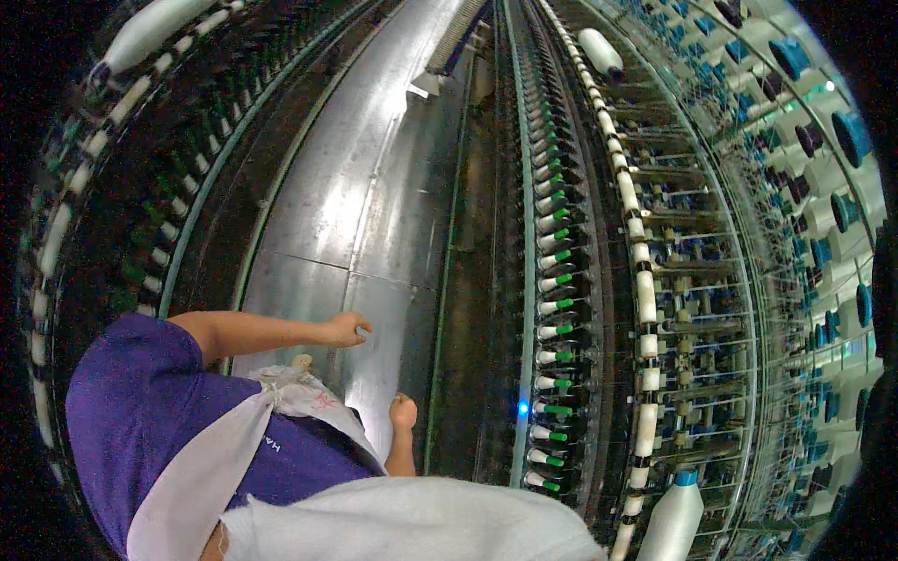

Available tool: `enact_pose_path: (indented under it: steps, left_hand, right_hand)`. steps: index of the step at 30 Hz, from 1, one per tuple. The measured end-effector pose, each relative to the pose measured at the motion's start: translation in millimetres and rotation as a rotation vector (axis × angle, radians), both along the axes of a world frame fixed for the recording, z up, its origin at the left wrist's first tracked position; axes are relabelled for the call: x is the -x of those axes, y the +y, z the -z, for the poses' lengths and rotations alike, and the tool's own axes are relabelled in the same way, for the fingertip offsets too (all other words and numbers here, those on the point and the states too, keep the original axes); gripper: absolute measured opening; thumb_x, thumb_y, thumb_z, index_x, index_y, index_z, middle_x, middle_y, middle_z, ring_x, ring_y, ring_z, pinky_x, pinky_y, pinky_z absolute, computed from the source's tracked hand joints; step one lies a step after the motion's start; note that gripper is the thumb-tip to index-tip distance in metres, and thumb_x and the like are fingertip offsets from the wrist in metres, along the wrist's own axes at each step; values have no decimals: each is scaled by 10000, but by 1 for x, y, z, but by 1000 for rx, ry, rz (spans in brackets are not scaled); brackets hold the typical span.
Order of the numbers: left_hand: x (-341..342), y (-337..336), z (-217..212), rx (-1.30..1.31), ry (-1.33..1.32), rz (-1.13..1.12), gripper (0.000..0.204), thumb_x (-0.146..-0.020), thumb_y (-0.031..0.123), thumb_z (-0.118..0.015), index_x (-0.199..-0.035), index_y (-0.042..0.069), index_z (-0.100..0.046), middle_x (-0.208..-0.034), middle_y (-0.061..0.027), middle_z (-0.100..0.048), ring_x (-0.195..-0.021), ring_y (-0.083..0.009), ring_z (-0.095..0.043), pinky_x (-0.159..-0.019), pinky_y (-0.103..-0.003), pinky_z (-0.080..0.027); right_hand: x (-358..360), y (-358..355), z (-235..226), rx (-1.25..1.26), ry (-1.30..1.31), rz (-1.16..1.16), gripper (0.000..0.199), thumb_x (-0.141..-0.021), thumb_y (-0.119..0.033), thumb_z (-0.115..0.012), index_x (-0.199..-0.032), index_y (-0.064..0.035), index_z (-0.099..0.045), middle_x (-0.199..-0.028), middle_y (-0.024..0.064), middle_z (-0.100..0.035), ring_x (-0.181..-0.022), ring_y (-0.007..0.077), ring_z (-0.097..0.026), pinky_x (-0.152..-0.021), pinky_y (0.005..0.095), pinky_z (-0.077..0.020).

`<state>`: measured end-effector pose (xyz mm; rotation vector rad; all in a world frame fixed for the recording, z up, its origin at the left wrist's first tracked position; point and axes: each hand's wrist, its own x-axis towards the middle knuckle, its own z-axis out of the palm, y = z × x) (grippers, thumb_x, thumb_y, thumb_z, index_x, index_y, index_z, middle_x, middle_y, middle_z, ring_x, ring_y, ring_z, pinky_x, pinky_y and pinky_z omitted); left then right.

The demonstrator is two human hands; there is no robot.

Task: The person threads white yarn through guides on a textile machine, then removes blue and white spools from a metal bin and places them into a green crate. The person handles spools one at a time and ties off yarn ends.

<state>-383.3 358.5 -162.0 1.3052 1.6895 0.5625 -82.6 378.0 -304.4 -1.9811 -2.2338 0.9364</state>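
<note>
My left hand [347,329] reaches out over the metal floor, its fingers loosely curled with nothing visible in them. Lower and to the right is my right hand [403,411], closed, close to my body; its palm side is hidden. Neither hand touches the machines. A whitish apron [313,400] with red markings is tied over my purple shirt [150,393]. At the apron's upper edge a small pale, rounded object [302,362] sticks up. A large white fabric-like mass [412,519] fills the bottom of the view.
The shiny metal floor [337,206] runs between two spinning machines. On the right stand a row of green-and-white bobbins [557,280], white rollers [645,294] and a white yarn package [673,519]. Similar bobbins [159,255] line the left. A ribbed hose [456,37] hangs far ahead.
</note>
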Motion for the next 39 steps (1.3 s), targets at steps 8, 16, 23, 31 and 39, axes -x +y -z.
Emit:
enact_pose_path:
  steps: [8,16,23,31,39]
  left_hand:
    - [-40,68,22,-90,97,339,305,-743,85,-590,-1040,84,-654,-922,-134,-649,-872,-283,-629,-768,-375,-492]
    - [-80,96,41,-259,15,664,282,-770,87,-566,-1039,69,-649,-926,-155,-657,-826,-320,-633,-708,-420,-502]
    - [30,126,134,-55,326,701,255,-790,171,-572,-993,33,-640,-876,-162,-653,-796,-334,-628,-698,-441,-496]
    - [237,124,184,422,202,143,223,-793,216,-574,-883,29,-653,-758,-155,-636,-714,-315,-617,-657,-432,-495]
    - [431,299,95,-46,205,-28,306,-845,293,-553,-862,13,-678,-754,-140,-668,-676,-264,-641,-650,-381,-511]
  right_hand:
    - [-85,-63,79,312,-225,-175,581,-659,-324,-711,-1160,-46,-613,-1140,202,-616,-1068,359,-584,-960,407,-444]
    - [-153,-60,146,240,-43,110,392,-663,-296,-692,-989,-78,-698,-950,208,-674,-917,364,-644,-849,410,-502]
    - [-138,10,98,202,-25,85,383,-686,-315,-696,-991,-84,-699,-934,199,-678,-898,344,-649,-836,399,-505]
    - [-2,132,56,189,81,-220,374,-712,-337,-700,-993,-91,-700,-915,188,-682,-877,323,-656,-823,386,-508]
    - [352,342,-230,988,886,-315,247,-931,-156,-543,-1096,5,-631,-889,14,-669,-774,125,-587,-738,267,-470]
